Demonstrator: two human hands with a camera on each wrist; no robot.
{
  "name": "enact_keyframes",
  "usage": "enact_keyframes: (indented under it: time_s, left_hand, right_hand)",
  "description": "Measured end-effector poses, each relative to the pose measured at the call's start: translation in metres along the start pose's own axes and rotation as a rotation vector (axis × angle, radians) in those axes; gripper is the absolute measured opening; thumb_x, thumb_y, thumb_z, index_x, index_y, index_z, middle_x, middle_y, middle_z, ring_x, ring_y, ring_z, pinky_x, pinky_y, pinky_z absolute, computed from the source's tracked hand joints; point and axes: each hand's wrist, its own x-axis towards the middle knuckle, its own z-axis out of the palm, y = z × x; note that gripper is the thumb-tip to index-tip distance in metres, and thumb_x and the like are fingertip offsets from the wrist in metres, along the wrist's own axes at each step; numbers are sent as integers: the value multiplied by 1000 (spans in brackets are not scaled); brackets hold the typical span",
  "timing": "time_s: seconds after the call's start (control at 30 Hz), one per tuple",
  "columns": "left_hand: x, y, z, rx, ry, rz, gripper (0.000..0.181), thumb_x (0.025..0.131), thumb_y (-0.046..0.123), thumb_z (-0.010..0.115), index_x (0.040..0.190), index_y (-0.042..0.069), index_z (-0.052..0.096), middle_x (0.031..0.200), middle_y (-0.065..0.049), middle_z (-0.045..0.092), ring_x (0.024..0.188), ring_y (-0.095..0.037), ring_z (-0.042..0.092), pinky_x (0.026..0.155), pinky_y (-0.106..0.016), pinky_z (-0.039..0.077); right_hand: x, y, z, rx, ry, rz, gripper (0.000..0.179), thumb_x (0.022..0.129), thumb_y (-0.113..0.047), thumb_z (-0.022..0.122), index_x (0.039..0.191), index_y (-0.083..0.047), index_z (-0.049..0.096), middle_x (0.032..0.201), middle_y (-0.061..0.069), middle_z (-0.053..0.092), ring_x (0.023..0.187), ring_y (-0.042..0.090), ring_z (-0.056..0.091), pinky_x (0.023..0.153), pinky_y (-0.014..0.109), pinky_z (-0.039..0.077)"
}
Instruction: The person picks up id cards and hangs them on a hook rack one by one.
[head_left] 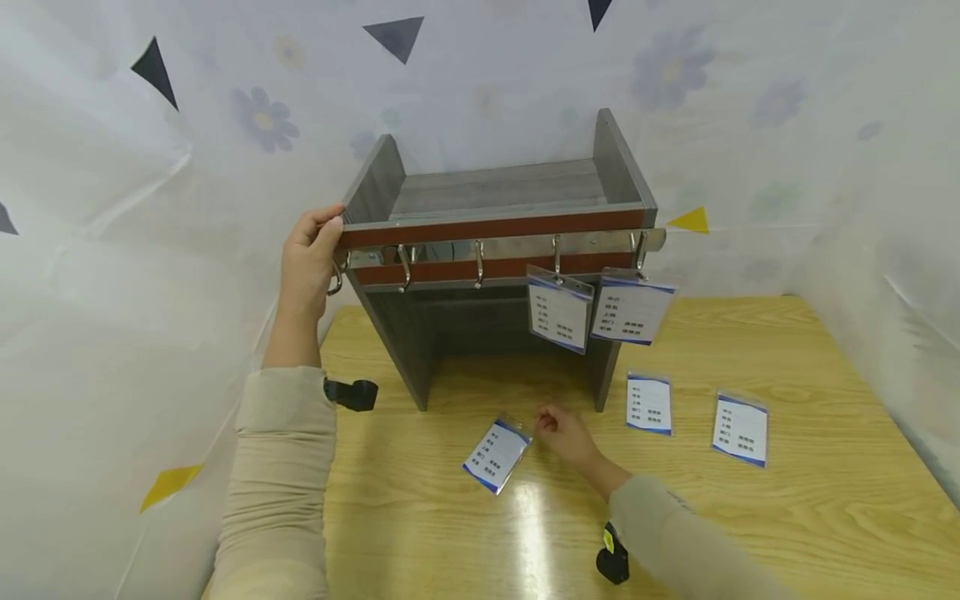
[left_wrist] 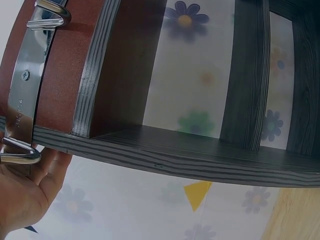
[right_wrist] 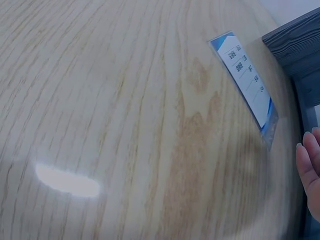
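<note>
My left hand (head_left: 303, 262) grips the left end of a grey wooden shelf (head_left: 495, 225), beside its metal hook rail (head_left: 517, 247). In the left wrist view, the fingers (left_wrist: 52, 172) lie against the shelf's side below a hook. Low over the table, my right hand (head_left: 570, 437) has loosely curled fingers and holds nothing. Its fingertips are close to the clear top end of a name badge (head_left: 497, 456) lying in front of the shelf. Two more name badges, one on the left (head_left: 558, 312) and one on the right (head_left: 632, 310), hang from the right-hand hooks.
Right of the shelf, one flat badge (head_left: 649, 404) and another badge (head_left: 741, 429) lie on the wood-grain table (head_left: 825, 517). Several bare hooks line the rail's left and middle. A flower-printed white sheet (head_left: 510, 83) hangs behind and at the sides.
</note>
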Motion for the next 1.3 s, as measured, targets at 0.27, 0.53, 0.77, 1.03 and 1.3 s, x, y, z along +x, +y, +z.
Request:
enact_keyframes:
  time_s: [0.27, 0.53, 0.77, 1.03, 1.3]
  left_hand:
    - [-2, 1, -1, 41, -3, 7, 22, 86, 17, 52, 105, 9, 60, 84, 1, 53, 72, -8, 49, 62, -20, 36]
    - [0, 0, -1, 25, 0, 11, 21, 86, 16, 53, 104, 10, 60, 83, 1, 54, 72, -8, 49, 61, -20, 36]
    - [-1, 0, -1, 28, -6, 19, 21, 86, 16, 53, 104, 9, 60, 82, 0, 54, 71, -8, 49, 61, -20, 37]
    - [0, 0, -1, 33, 0, 7, 23, 86, 17, 52, 106, 9, 60, 84, 0, 54, 73, -8, 49, 62, -21, 36]
    - [0, -1, -1, 49, -2, 6, 23, 86, 18, 52, 106, 10, 60, 83, 0, 54, 72, -8, 49, 60, -21, 35]
  right_hand:
    - [-3, 6, 8, -15, -8, 44, 15, 76, 2, 58, 91, 5, 57, 73, 3, 53, 69, 15, 50, 63, 26, 44]
    - [-3, 21, 16, -105, 9, 53, 22, 76, -4, 62, 95, 5, 57, 79, 5, 54, 74, 18, 51, 67, 30, 44]
    - [-6, 27, 25, -325, 58, -3, 40, 71, -20, 68, 100, 5, 57, 91, 15, 57, 89, 33, 50, 79, 45, 37]
    - [-11, 31, 36, -484, 84, 59, 64, 68, -43, 67, 112, 2, 53, 110, 19, 47, 103, 38, 35, 84, 51, 22]
    - [-14, 32, 48, -534, 105, 100, 66, 68, -48, 66, 111, 0, 53, 113, 18, 43, 106, 38, 32, 82, 51, 20]
